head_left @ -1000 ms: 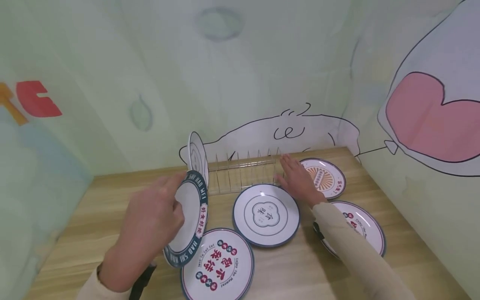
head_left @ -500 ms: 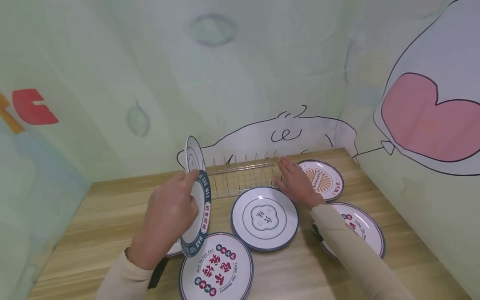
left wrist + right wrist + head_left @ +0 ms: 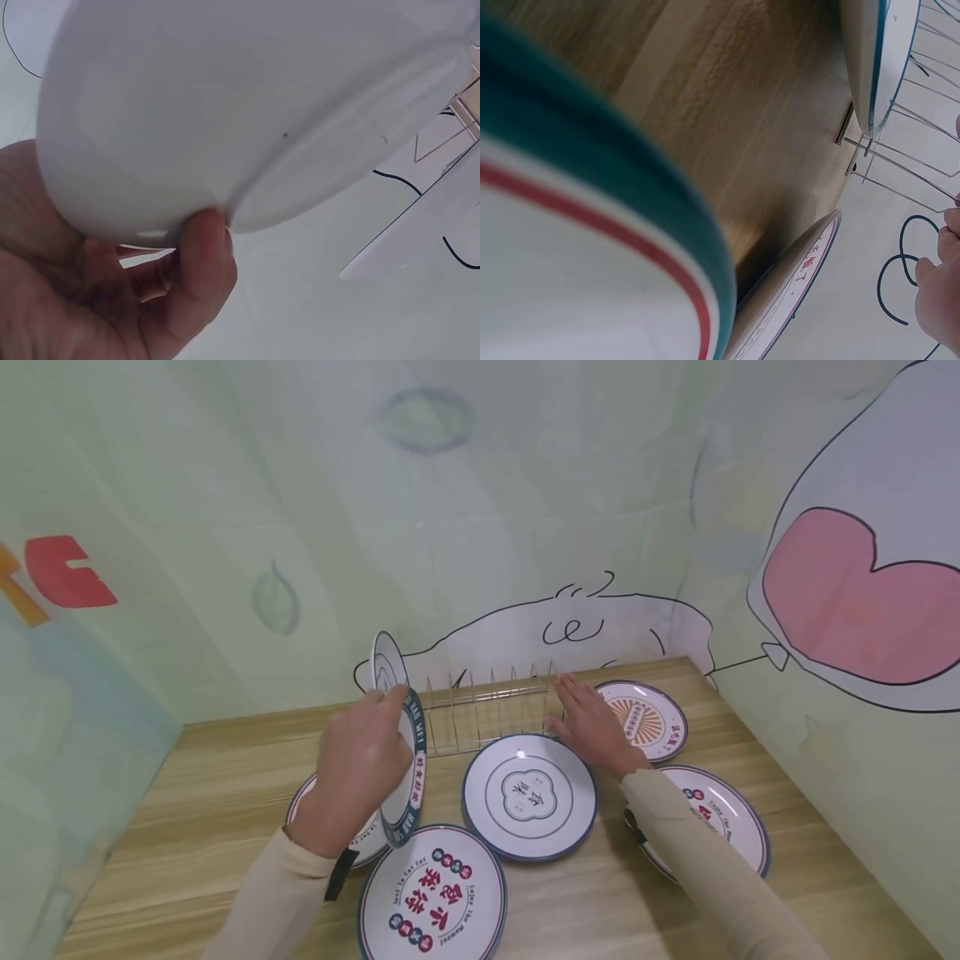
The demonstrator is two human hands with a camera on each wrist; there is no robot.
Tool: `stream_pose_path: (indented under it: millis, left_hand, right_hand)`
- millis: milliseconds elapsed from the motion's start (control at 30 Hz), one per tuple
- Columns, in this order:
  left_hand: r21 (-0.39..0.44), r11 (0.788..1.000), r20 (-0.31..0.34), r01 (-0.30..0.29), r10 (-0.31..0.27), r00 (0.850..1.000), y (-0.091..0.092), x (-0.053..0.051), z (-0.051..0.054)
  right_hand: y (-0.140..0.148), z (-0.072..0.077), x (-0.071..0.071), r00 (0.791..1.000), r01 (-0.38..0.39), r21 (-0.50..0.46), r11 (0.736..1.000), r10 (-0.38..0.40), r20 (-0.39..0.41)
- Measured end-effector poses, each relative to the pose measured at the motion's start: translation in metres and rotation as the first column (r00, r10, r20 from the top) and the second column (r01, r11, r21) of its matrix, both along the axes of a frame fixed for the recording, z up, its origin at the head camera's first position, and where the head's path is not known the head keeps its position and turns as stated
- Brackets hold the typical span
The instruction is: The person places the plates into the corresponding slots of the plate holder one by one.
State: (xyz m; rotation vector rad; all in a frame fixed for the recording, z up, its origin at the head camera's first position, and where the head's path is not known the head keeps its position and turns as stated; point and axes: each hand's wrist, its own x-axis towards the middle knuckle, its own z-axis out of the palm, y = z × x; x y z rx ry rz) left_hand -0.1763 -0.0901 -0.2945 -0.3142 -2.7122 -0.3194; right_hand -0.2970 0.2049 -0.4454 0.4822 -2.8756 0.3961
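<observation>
My left hand point(image 3: 360, 768) grips the rim of a plate with a dark teal lettered border point(image 3: 416, 777), holding it nearly upright above the table. In the left wrist view, the pale underside of this plate point(image 3: 172, 120) fills much of the picture, with fingers and thumb at its edge. Behind it, another white plate point(image 3: 387, 662) stands upright at the left end of a wire dish rack point(image 3: 480, 722). My right hand point(image 3: 595, 727) rests against the rack's right end, fingers extended. The right wrist view shows only part of that hand point(image 3: 945, 277) beside the wires.
On the wooden table point(image 3: 202, 793) lie several plates: a blue-rimmed one point(image 3: 530, 797) before the rack, a red-lettered one point(image 3: 433, 893) nearer, one partly hidden by my left hand point(image 3: 367, 843), an orange-patterned one point(image 3: 645, 718) and another point(image 3: 738, 818) at the right. A printed backdrop stands behind.
My left hand has carried the teal-bordered plate right and away from me, toward the rack, turning it more edge-on. A plate beneath has come into view. The right hand stays at the rack.
</observation>
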Motion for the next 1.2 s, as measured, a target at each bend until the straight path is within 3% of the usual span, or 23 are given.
stream_pose_path:
  millis: [433, 633, 1200]
  left_hand:
    - [-0.068, 0.996, 0.058, -0.061, 0.065, 0.996, 0.012, -0.020, 0.000]
    - [-0.064, 0.997, 0.019, -0.048, 0.050, 0.999, 0.012, -0.030, -0.008]
    - [-0.110, 0.993, 0.040, -0.050, 0.054, 0.998, 0.019, -0.061, -0.022]
  right_hand:
    - [0.000, 0.000, 0.000, 1.000, 0.002, -0.017, 1.000, -0.002, -0.006]
    - [-0.001, -0.001, 0.000, 1.000, 0.007, -0.019, 1.000, -0.007, 0.009]
    - [-0.001, 0.001, 0.001, 1.000, 0.007, -0.024, 1.000, -0.007, 0.004]
